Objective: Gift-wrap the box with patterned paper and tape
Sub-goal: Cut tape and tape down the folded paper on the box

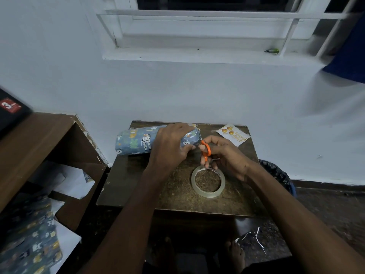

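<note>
Blue paper: the wrapped box [150,141] lies on its side at the far left of the desk [177,194], its covering a matte blue-grey sheet printed with small animals and green plants (a spotted giraffe shows plainly); its left end juts past the desk edge.
Left hand: the left hand [171,147] lies over the right end of the wrapped box, fingers curled round it and thumb pressed to the near side.
Right hand: the right hand [223,155] grips the orange scissors [205,150], fingers through the plastic loops; thin metal blades point up along the box's right end.
Tape: the clear tape roll [208,181] lies flat in front of the hands, a glossy translucent ring with the desk showing through its middle; the right fingertips hang just above its far rim.
Desk surface: brown, speckled and worn, with a squarish top.
Card: a small white greeting card [233,134] with gold balloons and gold script lies tilted at the far right corner.
Spare paper: more of the same patterned sheet [29,244] lies rumpled at lower left, white underside partly showing.
Shelf: a brown wooden shelf unit [49,139] with chipped edging stands left of the desk.
</note>
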{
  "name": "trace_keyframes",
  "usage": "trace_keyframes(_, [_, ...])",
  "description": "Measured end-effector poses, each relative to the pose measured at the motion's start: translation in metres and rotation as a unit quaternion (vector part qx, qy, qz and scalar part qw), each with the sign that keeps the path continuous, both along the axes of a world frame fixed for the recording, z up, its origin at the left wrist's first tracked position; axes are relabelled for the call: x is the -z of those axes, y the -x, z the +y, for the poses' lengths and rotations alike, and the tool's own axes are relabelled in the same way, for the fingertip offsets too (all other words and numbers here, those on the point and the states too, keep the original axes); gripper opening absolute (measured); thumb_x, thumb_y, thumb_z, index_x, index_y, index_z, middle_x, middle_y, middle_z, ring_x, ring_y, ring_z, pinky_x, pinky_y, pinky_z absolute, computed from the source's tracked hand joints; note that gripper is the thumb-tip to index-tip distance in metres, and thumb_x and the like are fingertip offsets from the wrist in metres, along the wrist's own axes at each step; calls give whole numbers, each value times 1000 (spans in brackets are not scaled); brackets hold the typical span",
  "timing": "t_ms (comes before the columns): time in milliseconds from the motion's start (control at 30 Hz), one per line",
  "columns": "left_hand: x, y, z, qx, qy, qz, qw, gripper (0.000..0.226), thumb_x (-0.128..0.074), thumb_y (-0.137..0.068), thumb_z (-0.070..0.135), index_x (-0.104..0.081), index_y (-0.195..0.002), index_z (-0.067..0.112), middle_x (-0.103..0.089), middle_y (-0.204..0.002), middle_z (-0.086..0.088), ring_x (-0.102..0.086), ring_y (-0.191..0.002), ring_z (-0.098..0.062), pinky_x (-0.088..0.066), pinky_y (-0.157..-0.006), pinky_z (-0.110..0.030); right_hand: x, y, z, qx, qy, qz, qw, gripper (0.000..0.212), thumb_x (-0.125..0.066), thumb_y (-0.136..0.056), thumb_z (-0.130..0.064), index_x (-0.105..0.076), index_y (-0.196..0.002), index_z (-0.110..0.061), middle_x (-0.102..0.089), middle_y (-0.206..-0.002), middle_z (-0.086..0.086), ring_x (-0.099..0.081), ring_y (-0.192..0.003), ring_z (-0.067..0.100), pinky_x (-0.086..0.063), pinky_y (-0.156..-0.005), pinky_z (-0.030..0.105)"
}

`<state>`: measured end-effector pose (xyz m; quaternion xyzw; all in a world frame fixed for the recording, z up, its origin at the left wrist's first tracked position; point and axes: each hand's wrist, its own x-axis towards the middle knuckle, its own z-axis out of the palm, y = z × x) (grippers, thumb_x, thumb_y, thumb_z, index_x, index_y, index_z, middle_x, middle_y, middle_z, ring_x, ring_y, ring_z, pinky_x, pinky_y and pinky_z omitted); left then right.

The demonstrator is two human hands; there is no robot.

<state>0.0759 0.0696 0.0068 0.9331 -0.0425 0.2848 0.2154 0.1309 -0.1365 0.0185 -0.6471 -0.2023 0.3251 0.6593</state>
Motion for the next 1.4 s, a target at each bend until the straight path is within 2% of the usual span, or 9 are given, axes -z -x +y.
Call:
trace_keyframes(233, [-4,3,-3,-14,11,-11,1000,48,-92,-73,22,-76,-119,18,-74,-117,0,-66,-110,-23,-53,-92,-43,1,1,2,2,40,-22,999,32,-77,-85,-31,-65,-106,-10,-73,-84,22,-59,-62,24,-39,-52,29])
trace_keyframes(400, [-5,5,-5,-18,28,-9,999,46,-93,-73,23,-77,-116,20,-74,-115,4,-68,-105,-20,-54,-84,-35,2,2,4,17,44,-20,999,28,-78,-87,-28,-67,-105,-11,-73,-82,22,-58,-60,24,-39,-51,29])
trace_keyframes(600, [-7,8,-9,-18,29,-13,999,24,-90,-77,26,-79,-97,24,-72,-103,11,-68,-93,-14,-56,-69,-35,4,7,7,28,63,-28,997,28,-75,-93,-24,-65,-110,-4,-74,-83,23,-60,-59,26,-37,-52,31])
trace_keyframes(767, [-7,7,-7,-16,19,-4,1000,25,-89,-77,27,-80,-100,24,-71,-105,11,-68,-94,-14,-57,-70,-36,3,6,7,18,60,-24,998,34,-77,-87,-30,-65,-108,-6,-74,-83,24,-60,-59,26,-41,-54,30])
trace_keyframes(933, [-5,6,-9,-17,-2,-23,1000,23,-86,-75,23,-81,-98,21,-71,-108,9,-66,-100,-16,-57,-74,-37,3,5,8,10,32,-16,999,33,-78,-87,-27,-64,-106,-4,-72,-83,29,-59,-61,30,-46,-66,39])
trace_keyframes(1067, [-6,4,-12,-22,-1,-60,998,15,-87,-72,22,-81,-86,21,-71,-102,6,-67,-96,-20,-53,-82,-39,-1,7,8,15,26,-27,999,23,-74,-95,-14,-61,-108,-1,-71,-82,29,-58,-60,29,-49,-65,37])
trace_keyframes(1200, [-8,5,-13,-26,13,-65,997,10,-86,-71,20,-79,-76,25,-68,-100,8,-64,-95,-18,-48,-85,-37,-4,10,11,20,33,-41,998,23,-73,-95,-11,-60,-109,3,-71,-82,29,-59,-60,29,-51,-63,35])
trace_keyframes(1300, [-6,5,-13,-15,18,-46,999,12,-86,-71,18,-79,-79,23,-67,-99,5,-64,-95,-19,-50,-81,-38,-5,12,11,26,40,-45,998,31,-72,-96,-9,-56,-112,12,-71,-82,29,-60,-61,28,-52,-63,34])
trace_keyframes(1400, [-6,4,-8,14,39,-25,999,22,-89,-72,13,-76,-89,19,-64,-101,4,-61,-97,-19,-51,-81,-37,-6,12,11,30,49,-48,997,29,-68,-97,-4,-55,-114,14,-71,-81,27,-62,-59,25,-52,-60,32])
